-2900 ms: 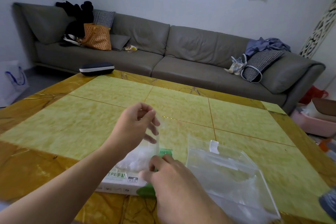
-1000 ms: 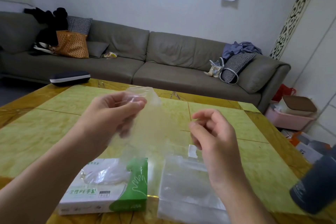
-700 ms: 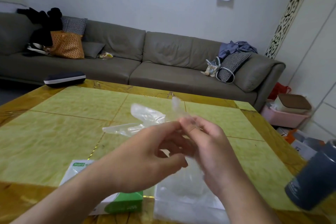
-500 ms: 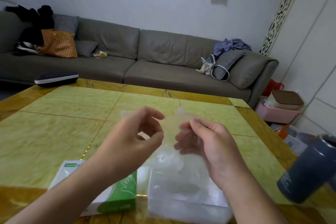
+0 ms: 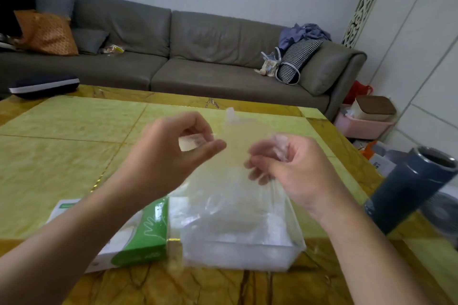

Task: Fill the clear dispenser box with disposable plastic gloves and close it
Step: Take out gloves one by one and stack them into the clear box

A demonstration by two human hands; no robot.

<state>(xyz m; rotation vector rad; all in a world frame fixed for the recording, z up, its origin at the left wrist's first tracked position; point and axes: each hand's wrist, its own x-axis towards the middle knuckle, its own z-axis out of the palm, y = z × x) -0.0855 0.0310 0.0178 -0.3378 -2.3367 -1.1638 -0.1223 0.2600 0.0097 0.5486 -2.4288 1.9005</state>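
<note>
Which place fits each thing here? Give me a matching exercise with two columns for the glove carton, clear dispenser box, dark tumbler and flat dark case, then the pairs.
Things:
1. glove carton
2. clear dispenser box
3. dark tumbler
4. flat dark case

Places:
A. table's far left corner
B. under the left forearm
C. at the right table edge
D. below both hands, near edge

Pairs: 1-B, 2-D, 3-C, 4-A

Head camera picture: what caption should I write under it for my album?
Two hands, left and right, hold a thin plastic glove above the clear dispenser box, beside a green-and-white glove carton.
</note>
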